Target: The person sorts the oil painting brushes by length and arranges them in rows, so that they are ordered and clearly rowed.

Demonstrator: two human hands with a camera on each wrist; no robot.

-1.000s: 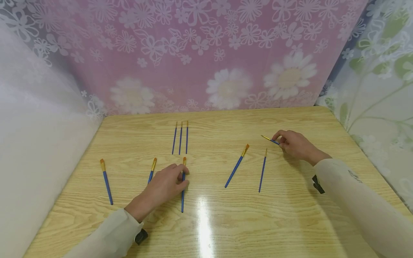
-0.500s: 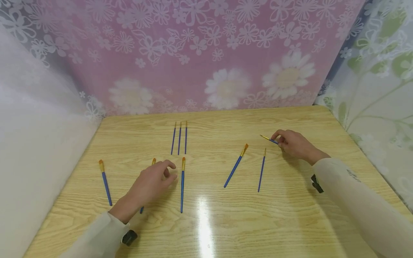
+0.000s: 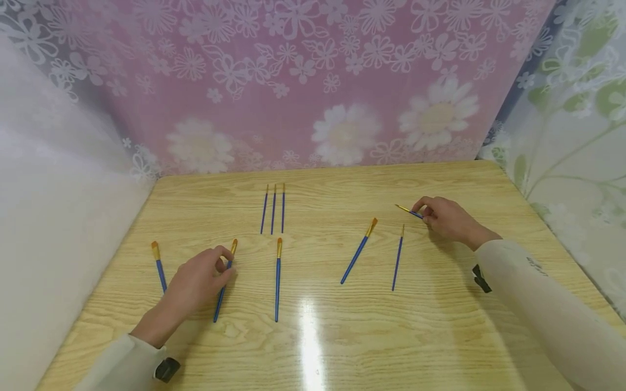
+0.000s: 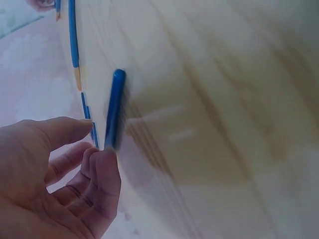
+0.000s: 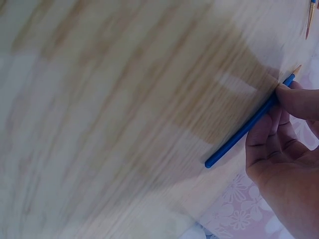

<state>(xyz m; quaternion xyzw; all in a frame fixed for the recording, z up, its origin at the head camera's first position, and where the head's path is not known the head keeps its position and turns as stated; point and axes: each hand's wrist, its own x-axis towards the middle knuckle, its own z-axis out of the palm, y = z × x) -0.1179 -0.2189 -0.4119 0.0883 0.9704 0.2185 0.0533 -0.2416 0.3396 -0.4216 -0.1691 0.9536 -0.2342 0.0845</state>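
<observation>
My left hand [image 3: 196, 277] is at a flat paintbrush [image 3: 221, 301] with a blue handle and orange bristles, on the left of the table. In the left wrist view, a gap shows between thumb and fingers, and the fingertips overlap the blue handle [image 4: 115, 104]. Over at the right, my right hand [image 3: 447, 220] pinches a thin blue paintbrush [image 3: 404, 208] between thumb and fingers, its tip pointing left. The right wrist view shows its handle [image 5: 239, 137] slanting out past the fingers. Beside the left hand lie another flat brush [image 3: 277, 288] and a wider one [image 3: 159, 269], partly hidden by the hand.
Three thin brushes [image 3: 273, 212] lie side by side at the back of the wood-grain table [image 3: 332, 347]. Between the hands are an angled flat brush [image 3: 358, 252] and a thin brush [image 3: 398, 260]. A pink floral curtain [image 3: 274, 108] hangs behind the table's back edge.
My left hand has let go of the flat brush near the middle and moved left to the neighbouring brush. The right hand stays in place, holding its thin paintbrush.
</observation>
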